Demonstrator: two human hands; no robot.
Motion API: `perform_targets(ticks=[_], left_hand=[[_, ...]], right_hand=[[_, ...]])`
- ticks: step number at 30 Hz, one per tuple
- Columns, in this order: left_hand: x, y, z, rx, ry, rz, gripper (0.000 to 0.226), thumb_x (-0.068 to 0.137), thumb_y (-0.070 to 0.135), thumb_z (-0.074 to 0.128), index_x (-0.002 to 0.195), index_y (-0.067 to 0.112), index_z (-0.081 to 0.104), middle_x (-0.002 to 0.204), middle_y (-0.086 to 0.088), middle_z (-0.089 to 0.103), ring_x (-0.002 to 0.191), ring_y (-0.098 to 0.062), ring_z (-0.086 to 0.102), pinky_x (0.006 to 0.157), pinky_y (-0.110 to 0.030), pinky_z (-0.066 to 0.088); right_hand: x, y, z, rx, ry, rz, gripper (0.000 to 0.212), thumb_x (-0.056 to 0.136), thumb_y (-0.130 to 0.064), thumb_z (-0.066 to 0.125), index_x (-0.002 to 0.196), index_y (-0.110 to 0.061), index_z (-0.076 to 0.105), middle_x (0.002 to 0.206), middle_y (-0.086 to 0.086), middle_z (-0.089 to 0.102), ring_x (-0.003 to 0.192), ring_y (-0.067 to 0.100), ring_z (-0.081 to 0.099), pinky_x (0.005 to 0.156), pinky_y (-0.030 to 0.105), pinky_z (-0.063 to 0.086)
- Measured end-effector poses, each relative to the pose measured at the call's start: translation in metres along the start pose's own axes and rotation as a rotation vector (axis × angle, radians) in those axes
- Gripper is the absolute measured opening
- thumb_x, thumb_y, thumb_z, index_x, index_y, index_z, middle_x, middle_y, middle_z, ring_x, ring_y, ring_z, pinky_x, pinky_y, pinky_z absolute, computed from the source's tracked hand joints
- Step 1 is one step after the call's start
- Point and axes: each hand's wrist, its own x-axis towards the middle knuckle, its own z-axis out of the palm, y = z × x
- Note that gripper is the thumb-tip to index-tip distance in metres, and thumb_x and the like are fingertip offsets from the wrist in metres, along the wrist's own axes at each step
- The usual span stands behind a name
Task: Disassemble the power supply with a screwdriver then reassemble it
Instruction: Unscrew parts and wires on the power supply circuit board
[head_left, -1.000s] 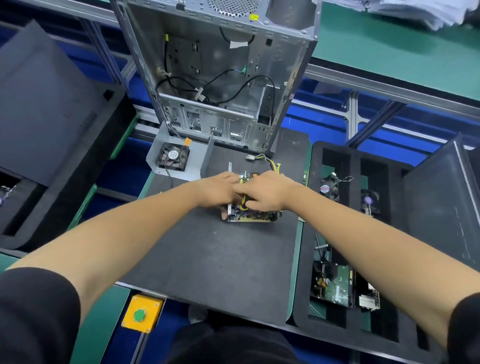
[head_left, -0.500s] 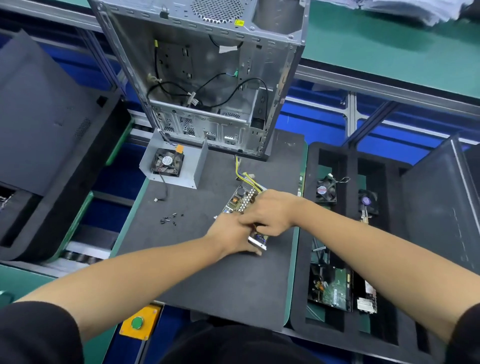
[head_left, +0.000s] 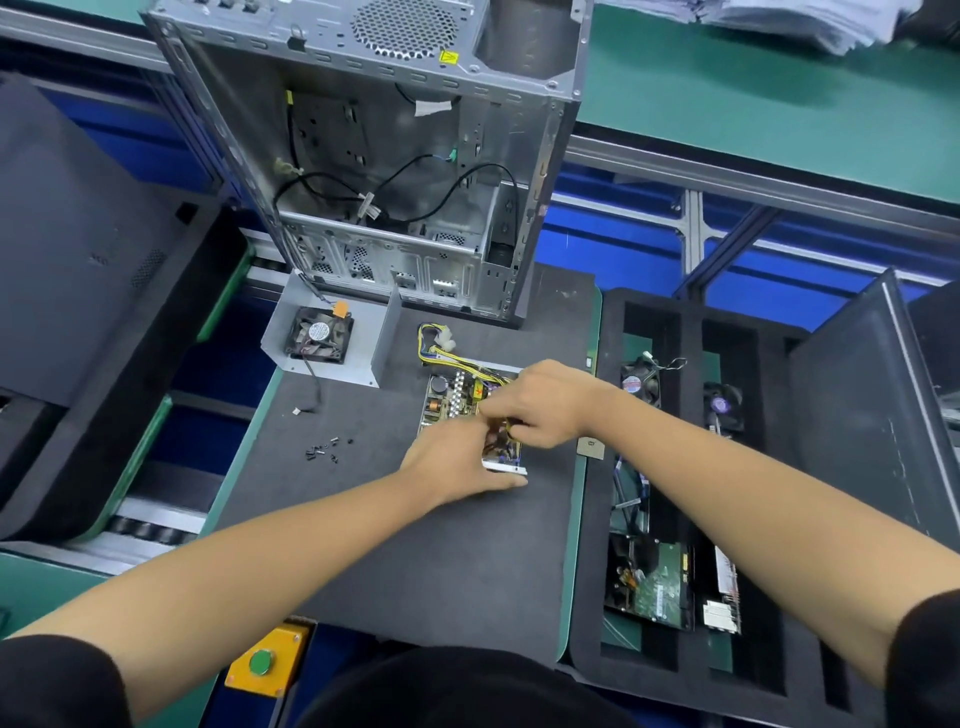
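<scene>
1. Head view: the open power supply board with yellow wires (head_left: 454, 400) lies on the dark grey mat covering the counter (head_left: 395, 561), in front of the bare metal computer case (head_left: 395, 171).
2. Your left hand (head_left: 457, 460) rests at the board's near edge, fingers fairly straight along the mat, touching its white end.
3. Your right hand (head_left: 540, 402) sits over the board's right side, fingers curled down into the components; what they pinch is hidden, so you cannot tell the grip for certain.
4. The grey metal cover holding a black fan (head_left: 332, 338) stands to the left of the board, apart from it.
5. A scatter of small black screws (head_left: 327, 449) lies on the mat left of your left hand.
6. A black foam tray (head_left: 685, 332) with fans and boards lies to your right.
</scene>
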Motion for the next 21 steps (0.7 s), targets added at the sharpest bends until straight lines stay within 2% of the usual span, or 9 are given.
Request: perform_targets(ticks=[2,3,5,6,8,12,15,18,21], left_hand=[[0.002,-0.005,-0.002,-0.054,0.006,0.114,0.062,0.067,0.088,0.057,0.082,0.029,0.055,0.083,0.012,0.056,0.088,-0.017,0.048,0.072,-0.032,0.038],[0.004,-0.007,-0.002,-0.076,0.016,0.166,0.064,0.071,0.086,0.057,0.094,0.027,0.059,0.090,0.010,0.054,0.091,-0.017,0.040,0.079,-0.031,0.035],[0.007,-0.006,-0.006,-0.192,0.045,0.161,0.061,0.080,0.073,0.064,0.117,0.025,0.057,0.101,0.007,0.048,0.094,-0.016,0.032,0.086,-0.032,0.032],[0.010,-0.005,-0.009,-0.234,0.051,0.153,0.054,0.085,0.063,0.068,0.119,0.022,0.058,0.101,0.005,0.049,0.094,-0.017,0.032,0.088,-0.036,0.033],[0.019,-0.002,-0.016,-0.236,0.027,0.187,0.040,0.089,0.048,0.074,0.113,0.018,0.066,0.098,0.000,0.059,0.094,-0.021,0.040,0.089,-0.042,0.038],[0.027,0.003,-0.019,-0.284,0.061,0.217,0.041,0.082,0.047,0.082,0.108,0.017,0.074,0.091,-0.003,0.062,0.092,-0.024,0.048,0.081,-0.034,0.028],[0.028,0.004,-0.017,-0.260,0.028,0.146,0.049,0.082,0.048,0.082,0.109,0.008,0.070,0.098,-0.011,0.062,0.100,-0.031,0.054,0.094,-0.042,0.041],[0.029,0.006,-0.021,-0.299,0.016,0.228,0.037,0.084,0.047,0.080,0.097,0.013,0.074,0.096,-0.003,0.072,0.096,-0.025,0.064,0.091,-0.047,0.048],[0.030,0.006,-0.020,-0.271,0.039,0.249,0.042,0.082,0.057,0.079,0.092,0.017,0.075,0.087,0.000,0.072,0.086,-0.024,0.064,0.087,-0.045,0.048]], right_hand=[[-0.002,0.000,0.002,0.004,0.007,0.008,0.015,0.076,-0.026,0.043,0.089,-0.024,0.049,0.085,-0.006,0.064,0.066,0.023,0.050,0.050,0.028,0.031],[-0.002,-0.002,0.002,-0.001,0.006,0.019,0.015,0.076,-0.025,0.044,0.091,-0.024,0.049,0.087,-0.006,0.065,0.066,0.023,0.047,0.051,0.028,0.029],[-0.003,-0.005,0.001,0.004,0.001,0.057,0.018,0.077,-0.026,0.043,0.094,-0.024,0.048,0.091,-0.005,0.067,0.067,0.023,0.045,0.052,0.029,0.028],[-0.004,-0.006,0.001,0.008,-0.002,0.083,0.019,0.077,-0.026,0.042,0.096,-0.026,0.048,0.092,-0.005,0.067,0.067,0.023,0.046,0.053,0.029,0.028],[-0.007,-0.009,0.000,0.015,0.019,0.135,0.023,0.078,-0.027,0.042,0.100,-0.030,0.049,0.090,-0.006,0.068,0.069,0.023,0.053,0.053,0.029,0.026],[-0.011,-0.014,-0.001,0.019,0.003,0.209,0.027,0.080,-0.027,0.044,0.104,-0.036,0.041,0.082,-0.002,0.067,0.069,0.028,0.058,0.052,0.030,0.032],[-0.014,-0.018,-0.004,0.019,-0.032,0.253,0.032,0.082,-0.025,0.048,0.107,-0.037,0.032,0.081,0.001,0.067,0.067,0.032,0.058,0.053,0.033,0.038],[-0.018,-0.020,-0.013,0.025,-0.034,0.275,0.042,0.081,-0.027,0.054,0.113,-0.040,0.030,0.078,0.002,0.065,0.061,0.031,0.051,0.052,0.033,0.038],[-0.022,-0.016,-0.020,-0.037,-0.090,0.235,0.033,0.081,-0.028,0.053,0.109,-0.037,0.037,0.084,-0.001,0.066,0.066,0.030,0.058,0.054,0.032,0.041]])
